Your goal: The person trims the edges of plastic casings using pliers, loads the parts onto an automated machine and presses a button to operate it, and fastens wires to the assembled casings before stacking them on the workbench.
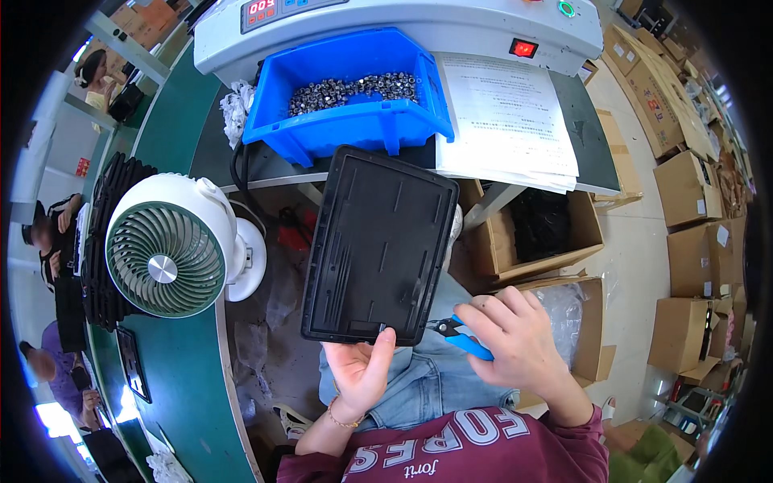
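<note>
A black rectangular plastic tray (378,241) is held up over my lap, tilted, its recessed face toward me. My left hand (362,370) grips its lower edge, thumb on the front face and fingers hidden behind. In my right hand (514,342) are small cutting pliers (465,338) with blue handles. Their metal jaws touch or nearly touch the tray's lower right edge; I cannot tell which. Beyond the tray, a blue bin (346,121) with many small metal nuts (354,92) stands on the bench.
A grey machine (403,32) with a lit display runs along the back. Printed sheets (507,121) lie right of the bin. A white fan (173,241) stands on the green table (177,362) at left, near stacked black trays (113,241). Cardboard boxes (684,258) fill the right side.
</note>
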Motion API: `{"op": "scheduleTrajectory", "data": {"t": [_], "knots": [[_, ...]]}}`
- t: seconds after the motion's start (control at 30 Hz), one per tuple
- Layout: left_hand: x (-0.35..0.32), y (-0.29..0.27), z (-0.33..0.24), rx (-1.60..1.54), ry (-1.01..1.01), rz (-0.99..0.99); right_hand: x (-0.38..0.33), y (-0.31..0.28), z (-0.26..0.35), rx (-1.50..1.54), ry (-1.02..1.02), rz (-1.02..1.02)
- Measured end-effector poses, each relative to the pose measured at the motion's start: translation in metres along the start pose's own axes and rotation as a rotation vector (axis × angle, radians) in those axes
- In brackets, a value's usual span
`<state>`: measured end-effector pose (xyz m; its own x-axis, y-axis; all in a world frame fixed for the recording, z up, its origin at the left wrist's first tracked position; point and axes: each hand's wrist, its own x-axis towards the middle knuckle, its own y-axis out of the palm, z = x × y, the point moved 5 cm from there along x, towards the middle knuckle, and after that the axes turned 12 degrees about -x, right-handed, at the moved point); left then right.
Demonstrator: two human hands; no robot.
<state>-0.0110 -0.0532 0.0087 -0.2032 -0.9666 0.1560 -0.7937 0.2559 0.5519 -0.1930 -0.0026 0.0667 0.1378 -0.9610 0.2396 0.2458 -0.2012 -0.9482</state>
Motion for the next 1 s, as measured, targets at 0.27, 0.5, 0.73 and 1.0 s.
{"op": "scheduleTrajectory", "data": {"t": [0.27,0.5,0.73,1.0], "knots": [[0.001,0.011,-0.008,0.087,0.098,0.124,0.000,-0.003,0.003,-0.059,-0.018,0.010],[-0.001,0.006,-0.002,0.101,0.047,0.078,-0.001,-0.001,0.007,-0.117,-0.030,0.038],[-0.003,0.018,-0.006,0.346,0.179,-0.044,0.004,0.010,0.001,-0.123,-0.013,0.105],[0.000,0.010,0.004,-0.260,0.018,-0.164,0.010,-0.001,-0.015,-0.093,0.182,-0.135]]}}
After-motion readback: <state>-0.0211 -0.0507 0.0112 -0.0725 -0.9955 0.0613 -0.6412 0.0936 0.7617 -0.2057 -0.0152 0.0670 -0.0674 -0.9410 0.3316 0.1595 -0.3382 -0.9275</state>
